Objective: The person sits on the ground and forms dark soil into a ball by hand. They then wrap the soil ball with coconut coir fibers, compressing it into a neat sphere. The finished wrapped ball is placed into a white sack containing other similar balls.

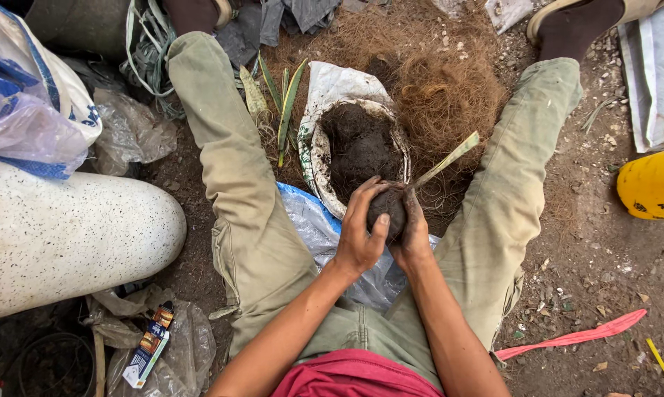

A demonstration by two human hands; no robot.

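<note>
Both my hands are cupped around a dark ball of soil (388, 207) between my knees. My left hand (359, 231) wraps its near left side with the thumb across the top. My right hand (414, 234) presses the right side. A narrow green and pale leaf (447, 160) sticks out of the ball, pointing up and to the right. Just beyond the ball stands a white sack (325, 88) rolled open, holding dark soil (360, 147).
A heap of brown coconut fibre (442, 88) lies beyond the sack. Cut green leaves (284, 103) lie by my left leg. A blue plastic sheet (310, 220) lies under my hands. A white speckled pot (60, 235) lies at left, a yellow container (654, 184) at right, a red strip (575, 337) beside my right leg.
</note>
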